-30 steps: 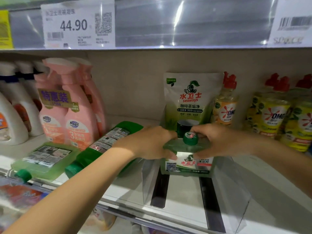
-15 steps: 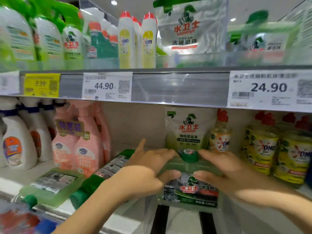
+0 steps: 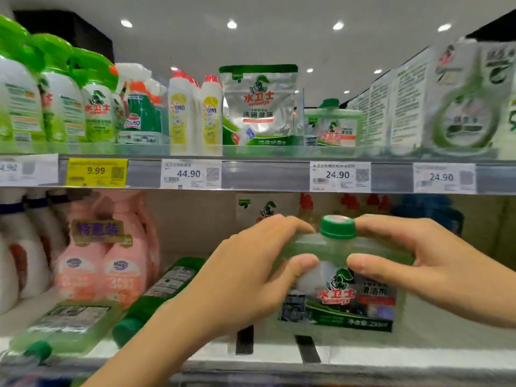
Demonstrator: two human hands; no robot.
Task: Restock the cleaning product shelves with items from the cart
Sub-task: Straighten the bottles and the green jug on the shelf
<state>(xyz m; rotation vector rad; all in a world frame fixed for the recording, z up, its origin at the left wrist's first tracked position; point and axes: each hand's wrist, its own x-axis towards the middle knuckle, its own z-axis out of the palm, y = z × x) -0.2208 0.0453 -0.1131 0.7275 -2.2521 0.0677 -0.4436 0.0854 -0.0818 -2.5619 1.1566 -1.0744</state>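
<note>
Seen from the head camera, both hands hold one flat green bottle [image 3: 343, 286] upright over the near part of the lower shelf [image 3: 405, 356], right of centre. The left hand [image 3: 248, 275] grips its left shoulder, fingers curled over the top and thumb on the front. The right hand [image 3: 438, 263] grips the right shoulder the same way. The green cap [image 3: 337, 226] stands between the two sets of fingers. Blur hides whether the bottle's base touches the shelf. To the left, two more green bottles [image 3: 67, 322] lie flat on this shelf, near the pink spray bottles [image 3: 111, 263]. Above the price rail [image 3: 265, 176], a matching bottle [image 3: 333, 127] stands beside a silver pouch [image 3: 259, 104].
</note>
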